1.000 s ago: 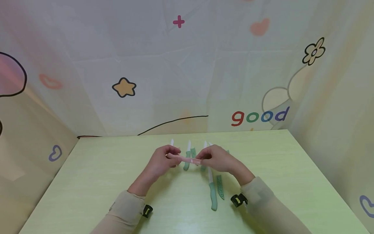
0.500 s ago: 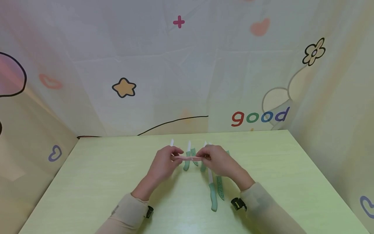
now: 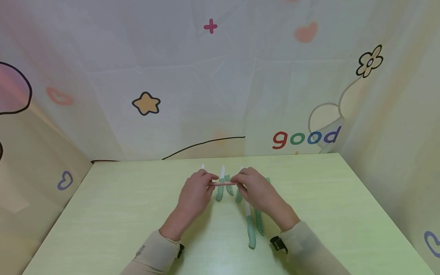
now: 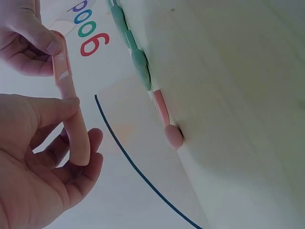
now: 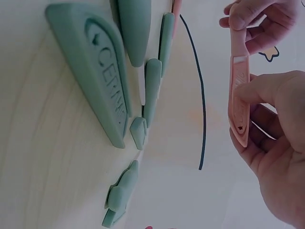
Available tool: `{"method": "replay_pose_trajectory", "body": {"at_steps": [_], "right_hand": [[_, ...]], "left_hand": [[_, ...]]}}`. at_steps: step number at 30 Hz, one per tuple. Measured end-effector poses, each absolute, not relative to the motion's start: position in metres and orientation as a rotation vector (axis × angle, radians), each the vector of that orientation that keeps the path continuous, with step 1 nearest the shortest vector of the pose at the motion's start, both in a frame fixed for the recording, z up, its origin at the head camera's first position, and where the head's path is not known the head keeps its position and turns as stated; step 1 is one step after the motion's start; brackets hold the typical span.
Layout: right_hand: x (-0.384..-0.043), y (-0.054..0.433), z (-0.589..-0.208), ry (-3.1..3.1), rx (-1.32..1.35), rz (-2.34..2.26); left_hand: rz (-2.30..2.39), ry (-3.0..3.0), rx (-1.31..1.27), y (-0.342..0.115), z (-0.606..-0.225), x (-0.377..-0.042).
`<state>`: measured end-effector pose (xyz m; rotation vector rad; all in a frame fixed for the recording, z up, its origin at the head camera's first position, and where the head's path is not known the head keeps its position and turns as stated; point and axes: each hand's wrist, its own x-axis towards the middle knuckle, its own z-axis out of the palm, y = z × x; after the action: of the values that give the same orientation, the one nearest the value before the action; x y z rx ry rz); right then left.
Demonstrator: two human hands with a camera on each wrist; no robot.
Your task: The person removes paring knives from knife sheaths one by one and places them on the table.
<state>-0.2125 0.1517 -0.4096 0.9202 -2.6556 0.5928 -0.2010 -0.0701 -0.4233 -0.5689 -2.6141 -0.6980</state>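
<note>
A pink knife is held level above the table, its blade inside a pink sheath [image 5: 241, 115]. My left hand [image 3: 195, 191] pinches the knife's handle [image 4: 80, 140] between thumb and fingers. From the other side, my right hand [image 3: 260, 191] grips the sheath, thumb on its flat face in the right wrist view. Only a small pale strip of blade shows where sheath and handle meet. Below the hands lie green-handled knives with white blades, among them a long one [image 3: 251, 233] nearest me and a shorter one [image 3: 220, 190] farther back.
Green sheaths lie beside the knives, one large [image 5: 95, 71] and one small [image 3: 229, 187]. Another pink handle [image 4: 174, 137] rests on the table near a pink strip [image 4: 162, 107]. A printed curtain [image 3: 178, 126] stands behind the table [image 3: 120, 214].
My left hand has moved right, closer to my right hand. The pink knife and sheath have turned from a slight slant to level and now show edge-on in the head view.
</note>
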Motion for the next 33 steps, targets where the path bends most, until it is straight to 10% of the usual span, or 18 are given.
{"method": "replay_pose_trajectory", "body": {"at_steps": [33], "right_hand": [[-0.2139,0.1501,-0.4191,-2.266,1.078,0.168]], "left_hand": [[-0.062,-2.382,-0.651,-0.0685,-0.4231,-0.1964]]}}
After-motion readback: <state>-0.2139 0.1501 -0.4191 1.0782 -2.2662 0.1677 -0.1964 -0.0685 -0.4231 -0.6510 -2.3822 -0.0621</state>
